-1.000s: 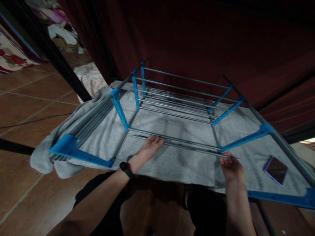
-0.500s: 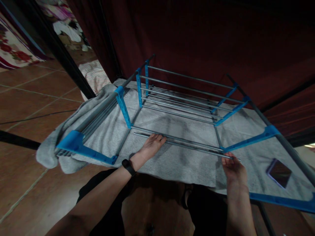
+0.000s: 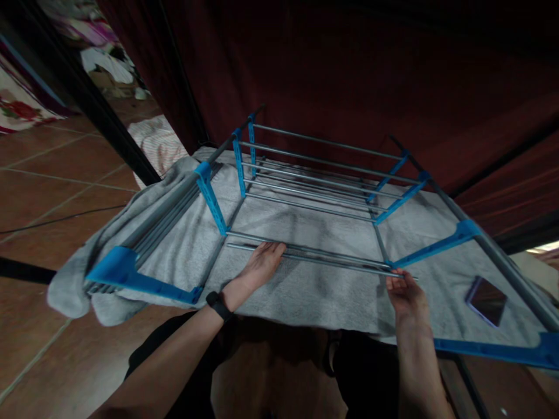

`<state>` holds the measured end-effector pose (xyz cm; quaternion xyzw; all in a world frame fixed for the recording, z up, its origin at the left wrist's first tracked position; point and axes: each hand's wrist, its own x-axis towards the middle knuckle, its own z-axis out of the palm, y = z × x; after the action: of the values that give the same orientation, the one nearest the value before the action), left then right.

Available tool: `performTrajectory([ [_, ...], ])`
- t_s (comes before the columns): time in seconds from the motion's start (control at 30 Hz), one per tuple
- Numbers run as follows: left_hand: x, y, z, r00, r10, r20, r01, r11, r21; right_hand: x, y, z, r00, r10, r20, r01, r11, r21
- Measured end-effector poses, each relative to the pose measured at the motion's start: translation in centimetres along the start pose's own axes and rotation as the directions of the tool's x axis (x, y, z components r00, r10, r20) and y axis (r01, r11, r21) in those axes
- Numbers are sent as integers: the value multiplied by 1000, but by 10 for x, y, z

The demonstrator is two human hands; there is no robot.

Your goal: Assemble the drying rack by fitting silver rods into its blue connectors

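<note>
A thin metal rod (image 3: 332,261) runs crosswise just in front of the rack's nearest fitted bar. My left hand (image 3: 263,259) is closed around it left of its middle, palm down. Near the rod's right end, my right hand (image 3: 406,291) grips it with the fingers, palm turned up. The rack (image 3: 449,201) has grey side tubes, blue plastic brackets (image 3: 211,198) and several metal crossbars. Beside my right hand, the blue bracket (image 3: 432,247) on the right slants up to the side tube. The rod's left tip lies near the foot of a left bracket.
A grey blanket (image 3: 305,297) lies under the rack. On it at the right rests a phone (image 3: 487,299). Several loose grey tubes (image 3: 170,212) lie along the left side. A dark red curtain (image 3: 327,70) hangs behind, and black posts (image 3: 91,87) stand at the left.
The whole view has shifted slightly, with the rack and hands appearing further left. Both hands keep their hold on the rod, which stays close to the nearest crossbar.
</note>
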<state>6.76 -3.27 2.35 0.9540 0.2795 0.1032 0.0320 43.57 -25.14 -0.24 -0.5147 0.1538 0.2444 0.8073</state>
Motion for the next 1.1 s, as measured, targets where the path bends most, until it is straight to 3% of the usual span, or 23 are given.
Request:
performTrajectory([
  [0.37, 1, -8, -5, 998, -9, -61, 4, 997, -75, -7, 6, 7, 999, -28, 26, 26, 996, 80],
  [0.7, 6, -36, 1, 994, 9, -112, -17, 997, -76, -33, 12, 39, 981, -64, 184, 45, 993, 106],
  [1.1, 6, -49, -5, 987, -4, -161, -14, 994, -109, -35, 18, 49, 960, -48, 276, 10, 990, 138],
])
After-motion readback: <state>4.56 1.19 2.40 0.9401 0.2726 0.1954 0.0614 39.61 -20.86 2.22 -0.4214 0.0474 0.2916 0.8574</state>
